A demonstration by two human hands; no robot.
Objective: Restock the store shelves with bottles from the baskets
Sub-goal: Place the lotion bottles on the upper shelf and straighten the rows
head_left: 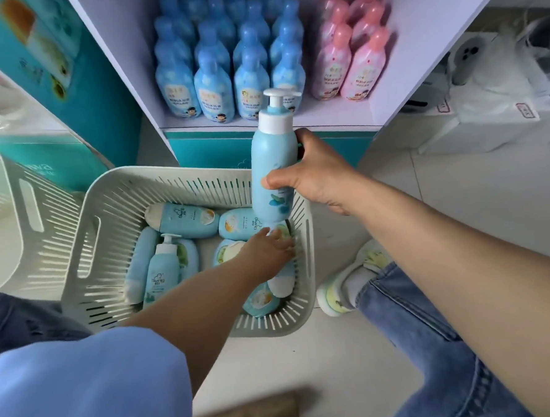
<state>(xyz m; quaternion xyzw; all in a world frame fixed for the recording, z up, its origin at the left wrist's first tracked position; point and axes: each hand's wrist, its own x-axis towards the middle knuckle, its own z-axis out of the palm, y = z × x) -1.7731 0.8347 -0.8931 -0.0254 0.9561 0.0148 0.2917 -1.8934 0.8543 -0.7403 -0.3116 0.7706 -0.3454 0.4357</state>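
Right hand [310,177], arm outstretched, wraps fingers and thumb round a pump bottle [273,150]. Left hand [266,250] reaches lower, fingers stretched forward.

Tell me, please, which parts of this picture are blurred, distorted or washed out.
Head view: the left hand reaching into the basket is motion-blurred at the fingers; the pump bottle in the right hand is fairly sharp; the shelf bottles look soft; the wide lens splays the shelf sides outward; the plastic bags at right are washed out.
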